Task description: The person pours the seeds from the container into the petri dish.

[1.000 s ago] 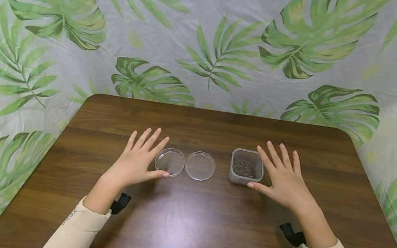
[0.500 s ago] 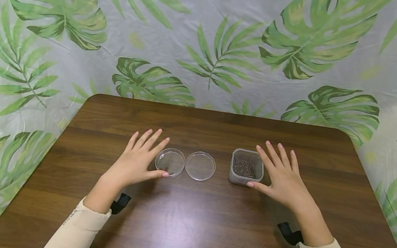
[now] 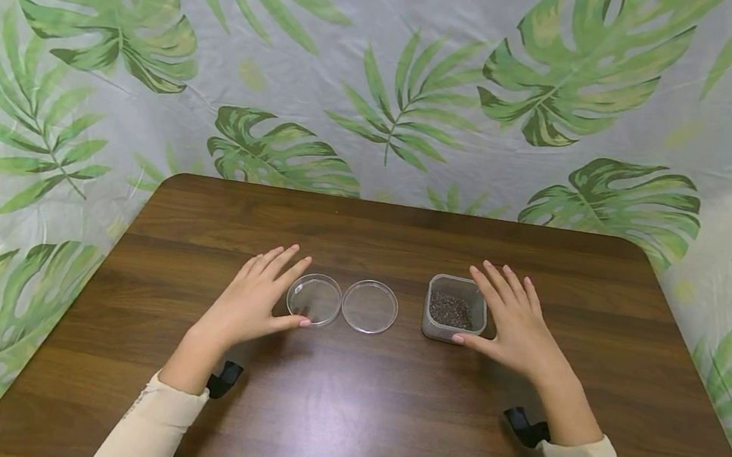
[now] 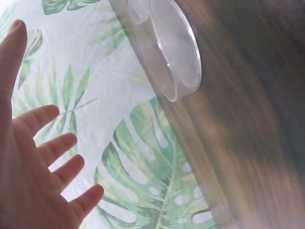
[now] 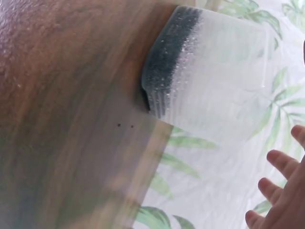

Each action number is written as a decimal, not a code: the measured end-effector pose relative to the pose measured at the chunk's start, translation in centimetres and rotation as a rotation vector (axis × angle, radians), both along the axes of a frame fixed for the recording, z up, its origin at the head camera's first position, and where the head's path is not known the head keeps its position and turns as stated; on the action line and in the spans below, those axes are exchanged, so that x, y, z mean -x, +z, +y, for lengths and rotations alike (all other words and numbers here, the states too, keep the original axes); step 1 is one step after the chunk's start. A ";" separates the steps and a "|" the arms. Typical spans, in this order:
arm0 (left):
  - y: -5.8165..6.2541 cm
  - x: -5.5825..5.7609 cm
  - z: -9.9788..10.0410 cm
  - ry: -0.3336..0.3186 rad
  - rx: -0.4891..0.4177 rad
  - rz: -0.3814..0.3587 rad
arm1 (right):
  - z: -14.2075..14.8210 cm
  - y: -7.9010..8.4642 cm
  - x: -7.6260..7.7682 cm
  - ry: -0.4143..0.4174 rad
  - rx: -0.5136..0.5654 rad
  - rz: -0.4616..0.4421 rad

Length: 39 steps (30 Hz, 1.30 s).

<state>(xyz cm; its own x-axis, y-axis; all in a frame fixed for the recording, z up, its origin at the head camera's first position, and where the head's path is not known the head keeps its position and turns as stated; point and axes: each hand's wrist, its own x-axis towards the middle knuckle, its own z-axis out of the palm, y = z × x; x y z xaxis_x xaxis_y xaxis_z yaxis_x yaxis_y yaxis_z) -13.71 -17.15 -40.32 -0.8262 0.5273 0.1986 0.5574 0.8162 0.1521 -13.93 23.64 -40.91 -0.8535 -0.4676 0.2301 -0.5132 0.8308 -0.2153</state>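
My left hand is held with fingers extended and thumb apart, beside a shallow clear petri dish. In the head view its thumb and index finger overlap the dish's left side. Just right of that lies a second clear round dish piece, edge to edge with the first. My right hand, fingers likewise extended, is at the right side of a squarish translucent plastic container. Dark granules fill the lower part of that container. Neither hand grips anything; in the wrist views the fingers stand apart from dish and container.
Everything stands on a dark brown wooden table with rounded back corners. A leaf-patterned cloth hangs behind and around it. Two tiny dark specks lie on the wood near the container.
My right hand has shifted slightly left and its fingers have drawn closer together. The left hand's fingers have also closed up a little. The dishes and container have stayed put.
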 end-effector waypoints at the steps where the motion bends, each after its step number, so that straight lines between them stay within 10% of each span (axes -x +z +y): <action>1: -0.1 0.0 0.0 -0.001 -0.007 0.005 | 0.0 -0.1 0.1 0.000 0.009 0.002; 39: -5.2 0.0 -0.5 0.103 -0.281 -0.091 | 0.1 -4.5 0.7 -0.125 0.441 -0.290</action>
<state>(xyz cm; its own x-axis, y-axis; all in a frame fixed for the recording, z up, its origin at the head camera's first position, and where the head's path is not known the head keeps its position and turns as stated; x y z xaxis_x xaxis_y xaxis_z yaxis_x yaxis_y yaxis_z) -13.70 -17.64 -45.53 -0.8936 0.3746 0.2475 0.4475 0.7865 0.4256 -14.65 23.78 -45.43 -0.9540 -0.2711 0.1282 -0.2841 0.6801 -0.6759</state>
